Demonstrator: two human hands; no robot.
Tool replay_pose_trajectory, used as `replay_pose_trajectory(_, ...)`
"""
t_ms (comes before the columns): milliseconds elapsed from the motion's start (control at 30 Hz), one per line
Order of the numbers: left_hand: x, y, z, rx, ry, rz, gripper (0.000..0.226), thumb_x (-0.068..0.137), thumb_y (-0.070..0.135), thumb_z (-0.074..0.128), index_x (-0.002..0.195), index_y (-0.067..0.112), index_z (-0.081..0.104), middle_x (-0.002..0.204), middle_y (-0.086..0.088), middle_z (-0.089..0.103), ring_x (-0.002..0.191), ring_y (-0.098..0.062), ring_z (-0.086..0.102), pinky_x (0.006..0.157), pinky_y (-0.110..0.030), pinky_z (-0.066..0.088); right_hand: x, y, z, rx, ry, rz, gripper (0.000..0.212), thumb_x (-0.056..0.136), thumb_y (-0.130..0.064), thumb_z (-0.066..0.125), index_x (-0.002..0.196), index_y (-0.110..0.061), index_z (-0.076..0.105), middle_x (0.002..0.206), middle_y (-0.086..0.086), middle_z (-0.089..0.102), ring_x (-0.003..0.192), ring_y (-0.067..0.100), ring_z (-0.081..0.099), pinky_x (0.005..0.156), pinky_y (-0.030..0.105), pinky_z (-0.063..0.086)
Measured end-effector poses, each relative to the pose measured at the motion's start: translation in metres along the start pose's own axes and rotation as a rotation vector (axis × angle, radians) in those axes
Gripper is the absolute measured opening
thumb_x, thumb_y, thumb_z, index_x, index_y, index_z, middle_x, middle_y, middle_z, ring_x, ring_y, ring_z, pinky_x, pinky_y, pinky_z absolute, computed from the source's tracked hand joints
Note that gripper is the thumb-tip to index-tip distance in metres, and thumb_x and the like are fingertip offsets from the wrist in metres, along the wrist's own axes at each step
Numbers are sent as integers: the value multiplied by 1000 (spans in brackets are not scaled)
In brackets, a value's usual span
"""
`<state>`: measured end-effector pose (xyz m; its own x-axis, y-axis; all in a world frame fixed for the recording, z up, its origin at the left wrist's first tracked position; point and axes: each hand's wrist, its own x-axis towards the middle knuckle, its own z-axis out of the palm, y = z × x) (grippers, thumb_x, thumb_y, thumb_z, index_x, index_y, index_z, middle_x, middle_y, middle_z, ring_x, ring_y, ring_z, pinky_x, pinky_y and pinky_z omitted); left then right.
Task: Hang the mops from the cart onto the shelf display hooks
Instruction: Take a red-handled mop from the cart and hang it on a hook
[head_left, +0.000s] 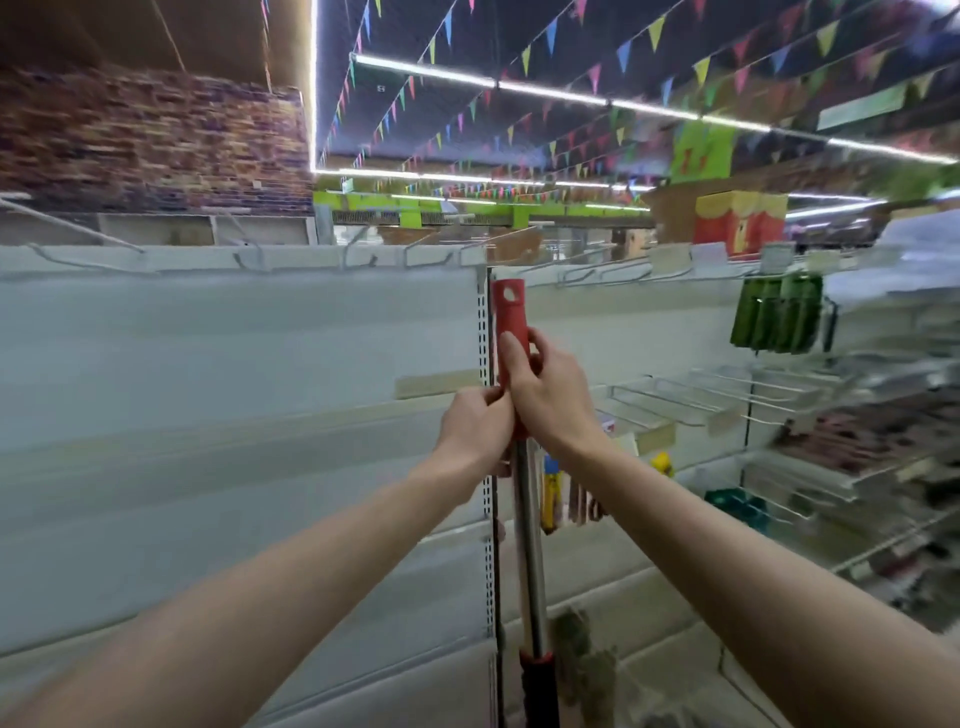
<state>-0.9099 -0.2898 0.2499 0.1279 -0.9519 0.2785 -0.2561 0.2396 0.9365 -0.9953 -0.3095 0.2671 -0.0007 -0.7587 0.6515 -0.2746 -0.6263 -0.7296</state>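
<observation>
Both hands clamped on one mop handle, held upright in front of the shelf. Right hand (550, 395) higher, fingers wrapped round the red grip (511, 332), thumb lying up along it. Left hand (475, 423) just below and touching the right, fingers curled at the lower end of the red grip where the metal pole (527, 530) begins. Hands together, stacked one over the other.

Mop (524, 493) stands near vertical, centre of view, right against the perforated shelf upright (485, 467). Top of the red grip has a hanging hole (508, 294), sitting just below the top rail of the shelf (249, 260). Pole runs down to a red-and-black collar (537, 662) at the bottom edge; mop head not clear, some dark stringy material (582, 654) beside the pole, blurred.

Wire display hooks (415, 254) stick out along the top rail, left and right of the grip's top; the grip is not on any hook. White back panels (234, 364) fill the left side. Far right: green packaged items (776, 319) hanging from a hook, wire racks (727, 395) below them, small yellow item (662, 462) and other blurred goods lower down. Coloured pennant bunting (519, 62) and strip lights (550, 91) overhead. Cart not in view.
</observation>
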Motion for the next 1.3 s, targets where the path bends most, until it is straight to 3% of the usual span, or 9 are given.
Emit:
replay_pose_trajectory(100, 25, 1, 19, 40, 7, 2, 33, 91, 34, 49, 94, 9, 71, 81, -16, 72, 71, -33, 69, 62, -48, 62, 22, 19, -10, 5, 35, -10, 19, 104, -36, 51, 88, -29, 60, 76, 2, 69, 76, 24, 68, 70, 41, 52)
replay_pose_trajectory(167, 39, 2, 28, 75, 27, 18, 35, 90, 36, 48, 92, 9, 71, 84, -19, 72, 72, -34, 68, 63, -49, 62, 36, 29, -13, 32, 24, -15, 19, 104, -36, 50, 89, -29, 59, 78, 6, 69, 77, 28, 68, 70, 43, 53)
replay_pose_trajectory(367, 76, 11, 49, 103, 133, 35, 34, 93, 37, 50, 85, 11, 70, 63, -5, 66, 57, -26, 65, 59, -49, 60, 79, 53, -21, 111, -13, -60, 23, 103, -36, 50, 94, -20, 63, 78, 4, 67, 75, 26, 65, 71, 44, 53)
replay_pose_trajectory(500, 99, 13, 58, 121, 168, 25, 30, 93, 34, 51, 85, 12, 69, 63, -6, 64, 62, -31, 66, 63, -55, 61, 103, 68, -23, 149, -47, -73, 29, 104, -36, 50, 97, -12, 64, 85, 11, 71, 81, 32, 67, 79, 56, 55)
replay_pose_trajectory(700, 122, 13, 62, 166, 240, 44, 29, 90, 37, 51, 84, 16, 71, 67, -8, 68, 65, -33, 70, 58, -43, 62, 126, 82, -20, 227, -72, -96, 28, 102, -39, 51, 91, -17, 63, 78, 7, 68, 75, 28, 65, 77, 57, 55)
replay_pose_trajectory(933, 138, 10, 67, 164, 263, 23, 29, 93, 33, 51, 88, 12, 70, 69, -10, 66, 65, -31, 67, 59, -45, 62, 141, 93, -17, 248, -112, -99, 26, 104, -39, 50, 93, -20, 63, 77, 3, 67, 74, 25, 64, 77, 57, 55)
replay_pose_trajectory(1100, 142, 6, 62, 161, 290, 60, 27, 96, 31, 50, 87, 14, 68, 53, 5, 62, 49, -15, 65, 46, -28, 50, 144, 93, -13, 291, -135, -149, 28, 104, -40, 50, 93, -18, 62, 78, 6, 66, 74, 27, 65, 75, 55, 56)
replay_pose_trajectory(1300, 148, 10, 57, 167, 329, 75, 27, 95, 29, 50, 84, 13, 68, 60, -3, 62, 47, -16, 62, 45, -28, 49, 154, 91, -7, 320, -118, -151, 26, 103, -39, 53, 86, -21, 61, 73, 0, 64, 73, 25, 64, 72, 49, 54)
